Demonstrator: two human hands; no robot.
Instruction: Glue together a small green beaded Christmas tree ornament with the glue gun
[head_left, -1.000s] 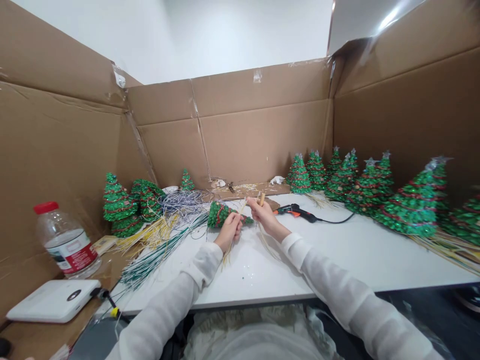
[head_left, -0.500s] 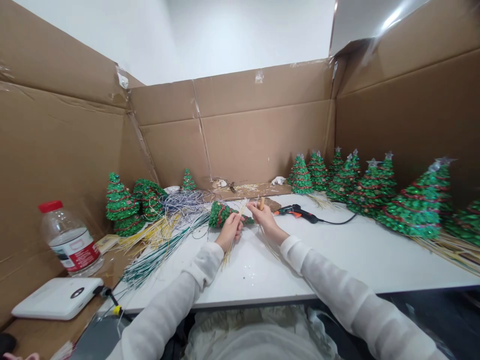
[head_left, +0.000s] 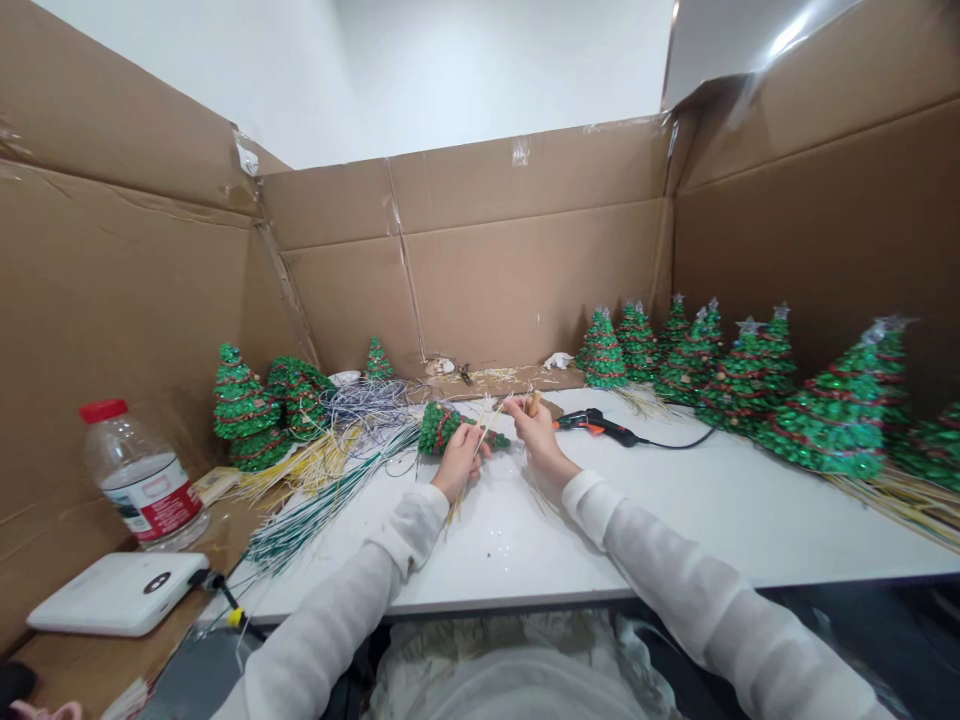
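My left hand [head_left: 461,462] grips a small glittery green Christmas tree [head_left: 442,428] with red garland, which lies on its side just above the white table [head_left: 510,545]. Pale straw-like strands run from the tree's tip area past my left hand and down to the table. My right hand [head_left: 538,430] is shut on a few such strands and a small tan wooden piece [head_left: 533,404], close to the tree's pointed tip. The hands are close together, and the tree's underside is hidden.
A hot glue gun [head_left: 596,425] with a black cord lies right of my hands. Bundles of green, yellow and blue-white wire [head_left: 322,500] spread to the left. Several finished trees line the back and right, within cardboard walls. A water bottle [head_left: 142,478] and white power bank [head_left: 120,594] stand left.
My right hand has shifted slightly right and the strands have tilted a little. The tree stays in my left hand, and the view has moved only slightly.
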